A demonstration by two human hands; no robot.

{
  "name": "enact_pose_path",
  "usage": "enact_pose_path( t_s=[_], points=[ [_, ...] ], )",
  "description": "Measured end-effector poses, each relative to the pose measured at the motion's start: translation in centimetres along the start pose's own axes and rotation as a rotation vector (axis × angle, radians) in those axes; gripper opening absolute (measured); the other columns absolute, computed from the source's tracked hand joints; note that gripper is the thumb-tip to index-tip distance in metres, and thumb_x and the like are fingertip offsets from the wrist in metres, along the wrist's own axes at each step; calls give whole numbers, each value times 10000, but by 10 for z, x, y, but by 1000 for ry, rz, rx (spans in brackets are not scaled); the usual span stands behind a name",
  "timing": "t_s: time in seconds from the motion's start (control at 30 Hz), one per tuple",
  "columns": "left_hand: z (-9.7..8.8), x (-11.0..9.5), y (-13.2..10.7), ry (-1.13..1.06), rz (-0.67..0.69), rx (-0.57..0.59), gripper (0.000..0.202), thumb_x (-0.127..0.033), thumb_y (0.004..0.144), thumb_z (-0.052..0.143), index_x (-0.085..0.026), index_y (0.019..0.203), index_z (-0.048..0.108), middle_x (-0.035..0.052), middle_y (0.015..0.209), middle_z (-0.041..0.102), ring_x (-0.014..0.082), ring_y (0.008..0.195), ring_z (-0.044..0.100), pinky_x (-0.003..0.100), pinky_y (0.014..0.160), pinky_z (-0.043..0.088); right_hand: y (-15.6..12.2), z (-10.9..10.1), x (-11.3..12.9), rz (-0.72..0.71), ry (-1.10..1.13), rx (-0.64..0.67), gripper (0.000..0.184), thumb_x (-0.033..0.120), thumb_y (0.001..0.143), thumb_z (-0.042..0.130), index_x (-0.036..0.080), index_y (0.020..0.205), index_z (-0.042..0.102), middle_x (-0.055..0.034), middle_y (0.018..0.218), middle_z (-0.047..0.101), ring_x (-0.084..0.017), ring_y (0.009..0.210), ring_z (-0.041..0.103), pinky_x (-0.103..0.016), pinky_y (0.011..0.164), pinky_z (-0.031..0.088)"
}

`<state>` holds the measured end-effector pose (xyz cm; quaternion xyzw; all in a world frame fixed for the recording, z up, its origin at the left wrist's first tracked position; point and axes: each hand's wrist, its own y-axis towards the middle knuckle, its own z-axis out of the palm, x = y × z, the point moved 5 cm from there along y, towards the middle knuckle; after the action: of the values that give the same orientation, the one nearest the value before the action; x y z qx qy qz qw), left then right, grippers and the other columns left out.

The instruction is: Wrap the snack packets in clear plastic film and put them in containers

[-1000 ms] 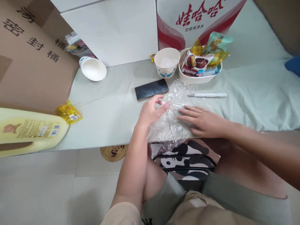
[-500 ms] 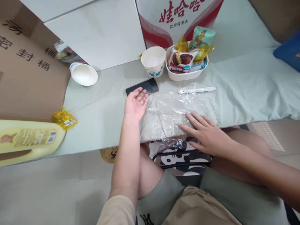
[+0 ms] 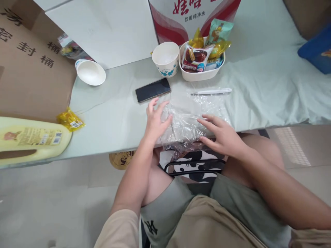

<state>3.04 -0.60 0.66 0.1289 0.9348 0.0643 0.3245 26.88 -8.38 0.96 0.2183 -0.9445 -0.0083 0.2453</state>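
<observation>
A crumpled sheet of clear plastic wrap [image 3: 190, 115] lies on the pale green cloth-covered surface [image 3: 116, 113] at its front edge. My left hand [image 3: 155, 120] rests on the wrap's left edge with fingers spread and extended. My right hand [image 3: 219, 134] lies flat on the wrap's right front part, fingers stretched out toward the left. Neither hand grips anything. A dark phone [image 3: 152, 89] lies just behind my left hand. A white pen [image 3: 210, 91] lies behind the wrap.
A paper cup [image 3: 165, 58] and a white bowl of wrapped snacks [image 3: 201, 60] stand at the back. A tipped paper cup [image 3: 89, 71], a yellow packet [image 3: 70, 119], a yellow jug [image 3: 31, 141] and a cardboard box [image 3: 31, 69] are at the left. A panda-print bag [image 3: 193, 165] sits at my knees.
The wrap, spread wide half a second ago, is now bunched narrower toward the middle. My left hand moved from beside the phone onto the wrap's left edge; my right hand shifted slightly back.
</observation>
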Motion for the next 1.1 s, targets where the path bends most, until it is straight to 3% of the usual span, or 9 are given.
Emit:
enact_pose_path(
  t_s=[0.13,0.33,0.5,0.6,0.63,0.73,0.83,0.97,1.1],
  points=[
    [12,8,9,76,-49,112,333,-265,883,688,-247,1215,713,138,1575,468,390,1496,374,638,1238,291,-10,-12,15,-69,-51,12,448,310,1030,453,117,1392,632,-163,1311,718,-312,1140,718,-467,888,629],
    [19,4,17,133,-36,158,478,-142,819,678,-257,1282,700,122,1618,432,398,1528,347,644,1272,245,-11,-37,7,-104,25,-312,312,179,941,510,193,1167,725,-117,1215,762,-296,1176,703,-487,1046,555],
    [-4,19,25,84,-56,-26,522,-124,806,678,-254,1311,658,119,1557,451,357,1492,413,576,1279,305,-3,-13,-13,-94,56,-25,455,302,972,484,169,1387,614,-140,1366,703,-339,1349,610,-584,1134,469],
    [-28,8,15,-13,72,-141,438,-218,825,714,-246,1256,642,118,1460,516,328,1428,486,553,1256,363,-1,-2,-18,-53,1,87,511,407,1009,478,180,1460,560,-137,1513,598,-359,1453,507,-619,1168,417],
    [-29,-1,8,-47,162,-70,431,-271,814,748,-255,1232,644,109,1432,548,328,1416,499,557,1243,381,0,0,-19,-42,-8,97,517,421,1015,469,188,1469,553,-132,1530,583,-358,1468,489,-618,1171,413],
    [-12,-27,-21,-47,374,433,624,-396,711,871,-283,1283,649,100,1496,562,382,1517,394,598,1246,362,2,1,-22,-9,-4,89,524,440,1030,438,195,1482,538,-133,1543,569,-343,1481,476,-592,1165,426],
    [3,-29,-36,84,342,596,565,-300,789,816,-280,1332,661,102,1601,494,401,1576,302,649,1254,315,2,0,-23,-17,12,68,532,468,1020,464,200,1474,539,-145,1576,531,-348,1482,472,-595,1161,420],
    [4,-21,-29,6,330,487,208,-254,913,663,-212,1092,762,115,1436,656,352,1450,518,597,1179,442,-2,4,-17,-109,7,84,672,542,897,668,254,1487,529,-138,1667,401,-421,1546,344,-671,1179,350],
    [-12,-11,-16,-143,234,249,225,-199,953,549,-188,989,771,108,1272,745,262,1234,690,483,1080,548,-4,12,-12,-167,-43,104,700,380,842,752,308,1502,529,-102,1689,366,-451,1572,263,-731,1193,273]
  ],
)
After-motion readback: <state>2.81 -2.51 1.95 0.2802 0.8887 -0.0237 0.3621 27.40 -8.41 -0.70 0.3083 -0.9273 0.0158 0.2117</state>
